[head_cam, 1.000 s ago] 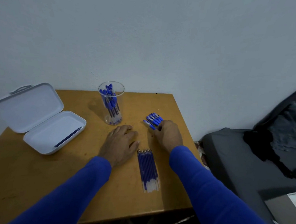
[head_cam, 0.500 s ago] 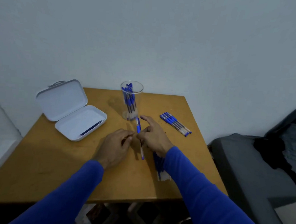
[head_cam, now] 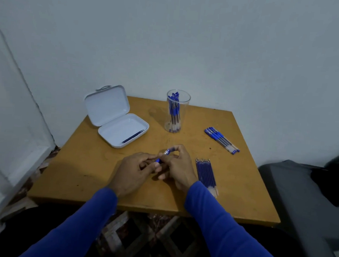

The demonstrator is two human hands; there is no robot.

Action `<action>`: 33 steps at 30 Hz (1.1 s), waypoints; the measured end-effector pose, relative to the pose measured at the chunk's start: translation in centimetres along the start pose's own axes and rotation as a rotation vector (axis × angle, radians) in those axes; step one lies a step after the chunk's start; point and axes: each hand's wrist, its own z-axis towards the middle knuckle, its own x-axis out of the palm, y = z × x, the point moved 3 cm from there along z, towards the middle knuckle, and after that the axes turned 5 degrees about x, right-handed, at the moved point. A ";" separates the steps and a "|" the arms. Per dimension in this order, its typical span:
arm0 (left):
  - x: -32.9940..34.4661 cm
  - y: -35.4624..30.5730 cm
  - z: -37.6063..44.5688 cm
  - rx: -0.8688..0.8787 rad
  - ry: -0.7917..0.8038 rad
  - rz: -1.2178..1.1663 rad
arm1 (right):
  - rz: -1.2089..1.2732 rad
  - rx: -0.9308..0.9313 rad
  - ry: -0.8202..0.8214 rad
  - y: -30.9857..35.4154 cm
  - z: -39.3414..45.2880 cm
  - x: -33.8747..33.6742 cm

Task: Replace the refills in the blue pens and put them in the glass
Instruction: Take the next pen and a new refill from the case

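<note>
Head view: left hand (head_cam: 134, 171) and right hand (head_cam: 179, 168) meet above the counter (head_cam: 240, 192), fingers (head_cam: 174, 148) of both pinching one blue pen (head_cam: 164, 155) between them. Spare refills (head_cam: 206, 173) lie just beside the right wrist; waiting pens (head_cam: 221, 139) sit well apart, the glass (head_cam: 176, 111) behind. Judged risks: a loosened tip or refill may slip and roll off the counter, or a sleeve may scatter the refills.
</note>
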 end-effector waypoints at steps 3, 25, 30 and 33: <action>0.2 -0.2 0.0 -0.012 0.027 0.035 | 0.048 -0.002 -0.009 -0.4 -0.6 -0.4; 1.1 -0.6 -1.0 0.004 0.061 0.056 | 0.046 -0.010 0.081 -1.2 -2.1 -2.4; 1.2 -0.6 -0.7 0.000 0.100 0.078 | 0.013 -0.043 0.085 -1.5 -2.0 -2.3; 1.2 -0.5 -0.7 0.001 0.106 0.072 | 0.016 -0.062 0.096 -1.5 -1.9 -2.3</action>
